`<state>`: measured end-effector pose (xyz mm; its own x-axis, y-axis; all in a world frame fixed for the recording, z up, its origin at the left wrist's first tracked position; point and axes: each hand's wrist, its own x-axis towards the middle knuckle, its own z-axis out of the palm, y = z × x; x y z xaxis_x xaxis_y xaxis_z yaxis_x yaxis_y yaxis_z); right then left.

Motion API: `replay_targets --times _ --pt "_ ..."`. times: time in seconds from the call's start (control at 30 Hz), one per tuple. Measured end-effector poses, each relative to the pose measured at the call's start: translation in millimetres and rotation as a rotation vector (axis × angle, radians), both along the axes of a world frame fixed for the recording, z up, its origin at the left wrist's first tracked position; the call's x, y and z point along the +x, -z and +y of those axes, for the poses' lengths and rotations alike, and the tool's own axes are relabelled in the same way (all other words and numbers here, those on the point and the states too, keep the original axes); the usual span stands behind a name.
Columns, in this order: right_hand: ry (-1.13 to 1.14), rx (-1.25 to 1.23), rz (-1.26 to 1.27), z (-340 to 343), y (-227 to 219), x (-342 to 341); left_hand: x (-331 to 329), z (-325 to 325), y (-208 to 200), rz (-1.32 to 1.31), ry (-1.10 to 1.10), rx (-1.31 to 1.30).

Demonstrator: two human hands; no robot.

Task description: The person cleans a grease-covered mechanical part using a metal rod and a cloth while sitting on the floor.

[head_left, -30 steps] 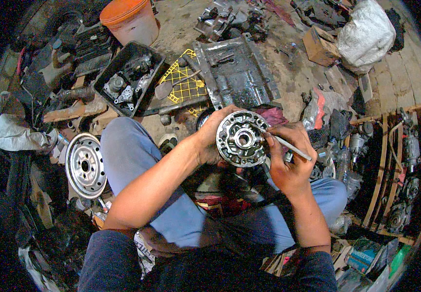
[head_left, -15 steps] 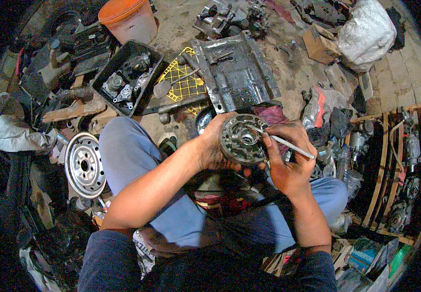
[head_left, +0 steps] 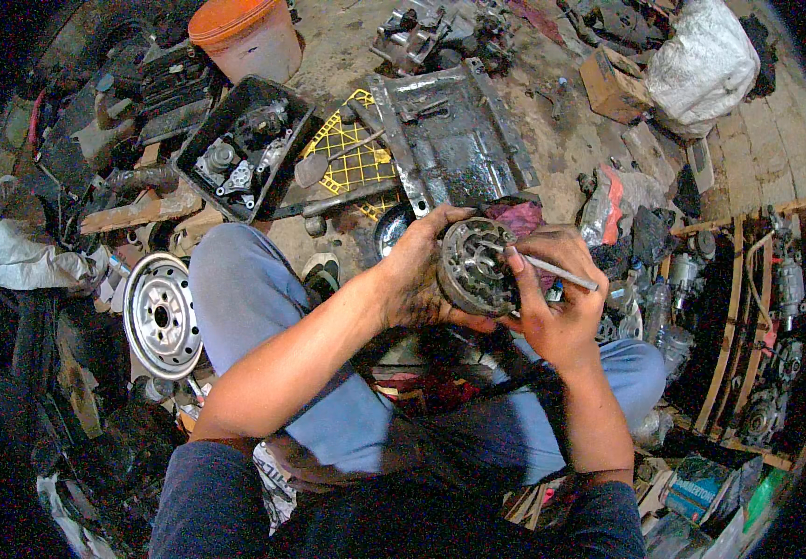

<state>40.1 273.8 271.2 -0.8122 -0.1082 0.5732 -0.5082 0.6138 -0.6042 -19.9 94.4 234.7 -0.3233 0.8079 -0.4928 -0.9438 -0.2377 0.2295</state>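
A round, dark metal machine part with slots and a central bore is held up over my lap. My left hand grips it by its left rim, thumb on top and fingers underneath, partly hidden. Between the thumb and fingers of my right hand is a slim whitish stick-like tool. Its inner end points into the part's face near the centre; whether the tip touches the metal I cannot tell. Below the part, the fingers of my right hand are close to its lower right edge.
Beyond my hands lies a greasy metal plate, with a yellow grid and a hammer to its left. A black bin holds metal parts. A steel wheel rim stands by my left knee. Several parts lie on a wooden rack at right.
My left hand has shifted the round part slightly right and tilted it, so more of its side wall shows. The stick-like tool stays at its face, its angle slightly flatter.
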Motion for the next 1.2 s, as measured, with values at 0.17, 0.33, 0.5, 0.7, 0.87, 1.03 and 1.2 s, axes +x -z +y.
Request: replay_targets --times 0.17,0.33,0.5,0.7,0.87,1.03,1.2 --pt "0.065 -0.05 -0.072 1 1 -2 0 10 4 -0.056 -0.159 0.115" --pt "0.078 -0.028 -0.149 0 -1 0 -1 -4 18 0.028 -0.091 0.207" --pt "0.043 0.002 -0.213 3 -9 -1 5 -6 6 0.142 -0.111 0.098" --pt "-0.025 0.053 -0.21 7 -26 -13 6 -13 -7 0.185 -0.146 0.139" --pt "-0.03 0.097 -0.186 2 -48 -26 -2 -27 -8 0.322 -0.266 0.097" --pt "-0.128 0.039 -0.176 -17 -52 -36 -8 -32 -36 0.247 -0.527 0.047" --pt "-0.128 -0.012 -0.152 -36 -49 -45 -7 -44 -50 0.358 -0.558 0.051"
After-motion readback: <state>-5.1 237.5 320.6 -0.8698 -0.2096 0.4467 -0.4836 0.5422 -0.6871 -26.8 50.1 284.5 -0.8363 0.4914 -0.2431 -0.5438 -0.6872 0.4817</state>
